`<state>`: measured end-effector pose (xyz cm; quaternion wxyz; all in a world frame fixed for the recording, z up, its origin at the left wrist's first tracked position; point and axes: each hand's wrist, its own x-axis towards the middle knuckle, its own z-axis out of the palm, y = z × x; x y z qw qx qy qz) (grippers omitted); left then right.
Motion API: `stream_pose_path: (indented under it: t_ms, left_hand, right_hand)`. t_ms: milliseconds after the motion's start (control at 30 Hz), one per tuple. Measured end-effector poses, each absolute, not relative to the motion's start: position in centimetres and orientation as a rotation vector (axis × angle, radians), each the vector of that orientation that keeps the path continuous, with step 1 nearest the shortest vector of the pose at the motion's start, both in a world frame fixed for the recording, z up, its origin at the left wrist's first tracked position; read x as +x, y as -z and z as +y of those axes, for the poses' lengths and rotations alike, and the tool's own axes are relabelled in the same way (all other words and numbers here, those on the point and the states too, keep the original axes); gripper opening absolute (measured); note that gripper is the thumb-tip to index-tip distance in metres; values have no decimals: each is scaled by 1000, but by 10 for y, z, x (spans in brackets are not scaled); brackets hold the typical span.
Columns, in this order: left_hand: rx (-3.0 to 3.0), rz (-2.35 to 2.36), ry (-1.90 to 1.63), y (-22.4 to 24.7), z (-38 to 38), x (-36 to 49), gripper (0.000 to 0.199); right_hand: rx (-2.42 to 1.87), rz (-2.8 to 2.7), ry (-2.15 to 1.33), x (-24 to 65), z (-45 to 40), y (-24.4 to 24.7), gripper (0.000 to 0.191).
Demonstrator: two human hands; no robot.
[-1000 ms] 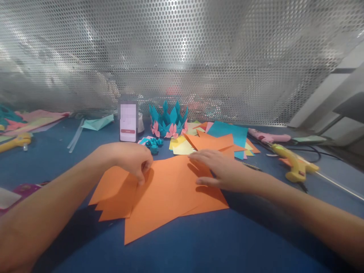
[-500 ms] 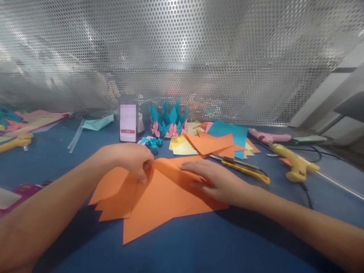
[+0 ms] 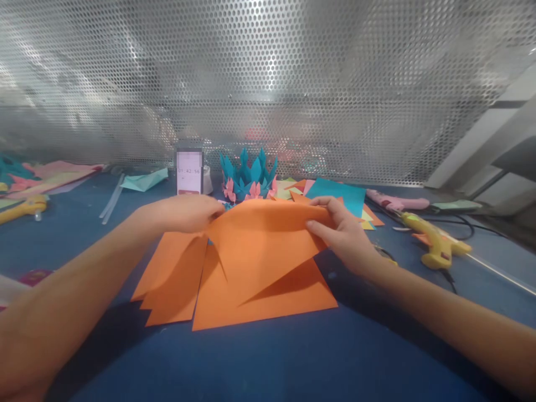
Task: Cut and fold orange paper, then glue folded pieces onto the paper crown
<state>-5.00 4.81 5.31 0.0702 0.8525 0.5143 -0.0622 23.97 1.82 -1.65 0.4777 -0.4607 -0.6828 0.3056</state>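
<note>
My right hand (image 3: 341, 231) pinches the right corner of an orange paper sheet (image 3: 263, 240), thumb in front and fingers behind. The sheet is lifted and curved, its far edge raised above the table. My left hand (image 3: 195, 214) is closed at the sheet's upper left corner; its fingertips are partly hidden, but the paper runs into them. Beneath the raised sheet lies another flat orange sheet (image 3: 301, 296). Several overlapping orange pieces (image 3: 173, 279) lie below my left forearm.
Behind the sheet stand a teal paper crown-like piece (image 3: 251, 173) with pink parts and a phone (image 3: 189, 173). A teal sheet (image 3: 339, 195) tops a coloured stack at right. A yellow glue gun (image 3: 438, 243), a pink one (image 3: 396, 200) and cables lie further right. Glue sticks (image 3: 112, 200) are at left.
The top orange sheet has been raised off the one below. My right hand has moved up and to the right, from lying on the paper to gripping its corner. My left hand has risen slightly.
</note>
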Motion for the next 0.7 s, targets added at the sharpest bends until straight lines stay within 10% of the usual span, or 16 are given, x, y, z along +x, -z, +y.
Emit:
stream_pose_path:
  t_ms: [700]
  left_hand:
    - [2448, 1390, -384, -6, 41, -4, 58]
  right_hand:
    - [-1003, -2062, -759, 235, 10, 30, 62]
